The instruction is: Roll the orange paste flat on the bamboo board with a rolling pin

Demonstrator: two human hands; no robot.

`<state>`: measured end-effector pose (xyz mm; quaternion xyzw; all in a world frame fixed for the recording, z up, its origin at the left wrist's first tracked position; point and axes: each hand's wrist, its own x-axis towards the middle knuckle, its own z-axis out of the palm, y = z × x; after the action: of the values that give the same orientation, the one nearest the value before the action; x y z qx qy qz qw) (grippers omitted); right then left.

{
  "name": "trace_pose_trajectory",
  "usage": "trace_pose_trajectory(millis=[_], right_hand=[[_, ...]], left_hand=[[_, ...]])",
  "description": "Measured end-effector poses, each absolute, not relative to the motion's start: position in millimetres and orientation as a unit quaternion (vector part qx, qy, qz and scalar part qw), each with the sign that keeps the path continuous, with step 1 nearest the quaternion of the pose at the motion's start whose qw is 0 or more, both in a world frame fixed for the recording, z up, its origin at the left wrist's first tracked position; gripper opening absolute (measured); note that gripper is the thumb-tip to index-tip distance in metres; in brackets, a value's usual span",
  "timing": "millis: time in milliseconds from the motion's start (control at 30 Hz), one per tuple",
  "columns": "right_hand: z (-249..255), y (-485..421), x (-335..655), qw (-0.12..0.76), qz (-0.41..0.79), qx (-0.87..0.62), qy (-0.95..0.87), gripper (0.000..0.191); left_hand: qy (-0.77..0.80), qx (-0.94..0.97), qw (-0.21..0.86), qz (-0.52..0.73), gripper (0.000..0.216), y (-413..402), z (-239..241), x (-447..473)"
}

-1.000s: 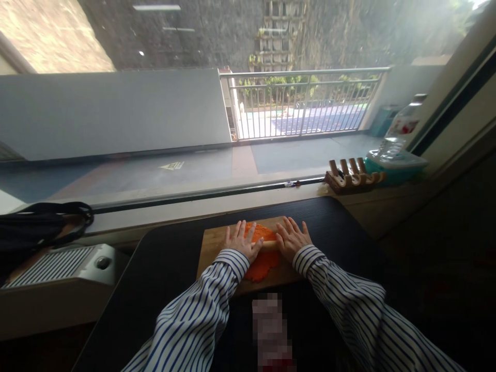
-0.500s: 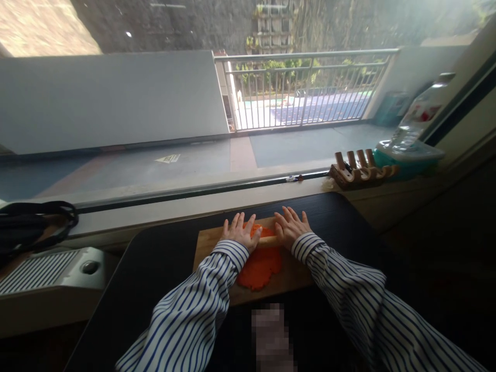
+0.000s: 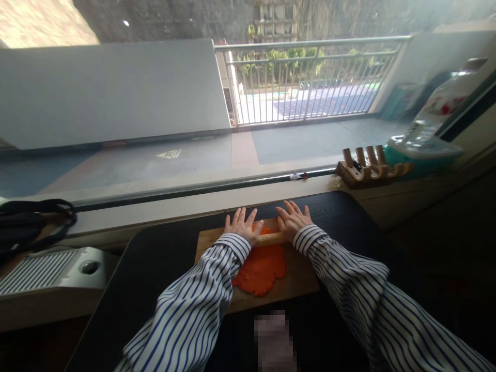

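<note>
A wooden rolling pin (image 3: 270, 238) lies crosswise over a flattened orange sheet of dough or clay (image 3: 260, 271) on a wooden board (image 3: 300, 274). My left hand (image 3: 242, 226) rests palm down over the pin's left end, its fingers stretched out and spread. At the other end, my right hand (image 3: 293, 222) presses on the pin with fingers likewise extended. Both palms hide the pin's ends. The sheet has a ragged near edge, and part of it shows beyond the pin between my hands.
The board sits on a black table (image 3: 163, 268) against a windowsill (image 3: 186, 201). On the sill at right are a wooden rack (image 3: 368, 175), a teal container (image 3: 430, 160) and a clear bottle (image 3: 437, 108). A dark bag (image 3: 27, 227) and a white vented unit (image 3: 50, 274) are at left.
The pin and my hands sit slightly further right in the picture, and more of the orange sheet shows on the near side. The camera view has shifted a little.
</note>
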<state>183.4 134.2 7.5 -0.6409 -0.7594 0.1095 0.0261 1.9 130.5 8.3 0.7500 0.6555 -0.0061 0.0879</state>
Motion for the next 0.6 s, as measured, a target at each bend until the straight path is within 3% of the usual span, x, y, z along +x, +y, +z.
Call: trace_pose_trajectory(millis=[600], right_hand=[[7.0,56.7,182.2,0.045,0.071,-0.641,-0.763,0.051]], left_hand=[[0.633,0.773,0.035,-0.012,0.065,66.4,12.3,4.0]])
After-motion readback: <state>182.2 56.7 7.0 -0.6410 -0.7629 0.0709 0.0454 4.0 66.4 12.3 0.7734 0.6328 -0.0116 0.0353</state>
